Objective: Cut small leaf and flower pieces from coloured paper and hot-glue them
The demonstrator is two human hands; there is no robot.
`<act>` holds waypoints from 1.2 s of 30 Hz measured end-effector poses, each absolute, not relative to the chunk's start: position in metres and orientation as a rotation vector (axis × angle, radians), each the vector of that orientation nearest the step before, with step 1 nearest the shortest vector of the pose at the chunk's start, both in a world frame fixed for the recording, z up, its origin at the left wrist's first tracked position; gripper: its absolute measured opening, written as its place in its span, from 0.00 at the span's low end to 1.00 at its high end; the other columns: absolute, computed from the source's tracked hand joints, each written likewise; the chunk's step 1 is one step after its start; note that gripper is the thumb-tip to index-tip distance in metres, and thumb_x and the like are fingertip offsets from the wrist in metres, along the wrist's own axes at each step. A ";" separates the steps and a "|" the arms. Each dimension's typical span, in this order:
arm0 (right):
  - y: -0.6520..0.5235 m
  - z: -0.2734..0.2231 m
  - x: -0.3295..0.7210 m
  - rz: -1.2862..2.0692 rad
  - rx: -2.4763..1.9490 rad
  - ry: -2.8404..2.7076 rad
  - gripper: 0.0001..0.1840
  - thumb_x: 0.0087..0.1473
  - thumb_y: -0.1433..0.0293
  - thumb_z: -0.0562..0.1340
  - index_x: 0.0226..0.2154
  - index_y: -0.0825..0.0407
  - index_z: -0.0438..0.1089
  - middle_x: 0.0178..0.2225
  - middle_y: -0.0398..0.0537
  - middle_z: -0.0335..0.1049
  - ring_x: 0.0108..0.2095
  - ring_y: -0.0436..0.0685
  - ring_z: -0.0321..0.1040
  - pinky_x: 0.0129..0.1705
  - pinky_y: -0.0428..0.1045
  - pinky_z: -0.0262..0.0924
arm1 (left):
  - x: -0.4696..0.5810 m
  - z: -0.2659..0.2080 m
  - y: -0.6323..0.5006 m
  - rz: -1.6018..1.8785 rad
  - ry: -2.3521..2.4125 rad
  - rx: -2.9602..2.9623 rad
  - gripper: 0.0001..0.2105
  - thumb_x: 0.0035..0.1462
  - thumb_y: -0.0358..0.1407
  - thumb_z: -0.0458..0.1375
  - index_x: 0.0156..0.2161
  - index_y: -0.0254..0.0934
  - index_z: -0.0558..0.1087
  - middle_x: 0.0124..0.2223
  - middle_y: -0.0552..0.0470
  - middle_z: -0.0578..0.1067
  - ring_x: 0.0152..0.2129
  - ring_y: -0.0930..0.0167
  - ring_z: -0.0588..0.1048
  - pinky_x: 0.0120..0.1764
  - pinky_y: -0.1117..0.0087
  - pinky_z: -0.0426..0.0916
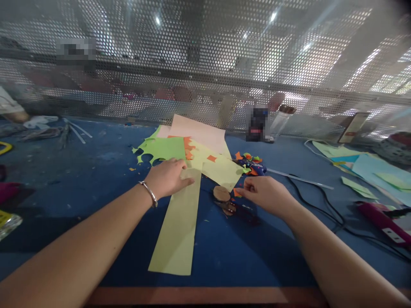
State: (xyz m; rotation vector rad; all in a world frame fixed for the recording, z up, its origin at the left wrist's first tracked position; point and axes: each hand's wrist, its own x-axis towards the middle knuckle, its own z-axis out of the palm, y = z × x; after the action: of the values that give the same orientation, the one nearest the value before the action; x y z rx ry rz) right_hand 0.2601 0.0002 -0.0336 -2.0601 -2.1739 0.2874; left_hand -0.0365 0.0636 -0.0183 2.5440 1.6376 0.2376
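Observation:
My left hand [171, 176], a bracelet on its wrist, rests against a long pale yellow paper strip [176, 231]. Its fingers are bent and the thumb stands apart. My right hand [265, 192] is curled, with a small orange paper scrap [236, 192] at its fingertips. Between the hands lie a round wooden slice [221, 193] and a smaller brown piece [229, 208]. Ahead is a pale yellow sheet [224, 169] with an orange square [211, 158] on it. Beside it are a green sheet [167, 147] with scalloped cut-outs and a pale pink sheet [199, 130].
Coloured scraps [252, 164] lie beyond my right hand, near a clear stick [300, 177] and black cable [321, 201]. At right are a magenta tool [382, 220] and paper sheets [375, 171]. A perforated metal screen [192, 64] rises behind. Another person's arm [14, 109] is at far left.

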 end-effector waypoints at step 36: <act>-0.024 -0.018 0.256 0.808 -1.580 -2.353 0.05 0.51 0.72 0.61 0.25 0.49 0.66 0.21 0.39 0.66 0.22 0.51 0.63 0.24 0.46 0.52 | -0.028 -0.032 0.072 0.310 1.566 2.360 0.33 0.37 0.60 0.67 0.43 0.37 0.74 0.49 0.35 0.74 0.51 0.46 0.70 0.53 0.50 0.65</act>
State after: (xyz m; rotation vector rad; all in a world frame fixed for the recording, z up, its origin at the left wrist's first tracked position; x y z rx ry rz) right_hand 0.2564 -0.0243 -0.0178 -1.5805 -2.3526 0.8083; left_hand -0.0276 0.0716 -0.0321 2.3597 1.5659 0.3104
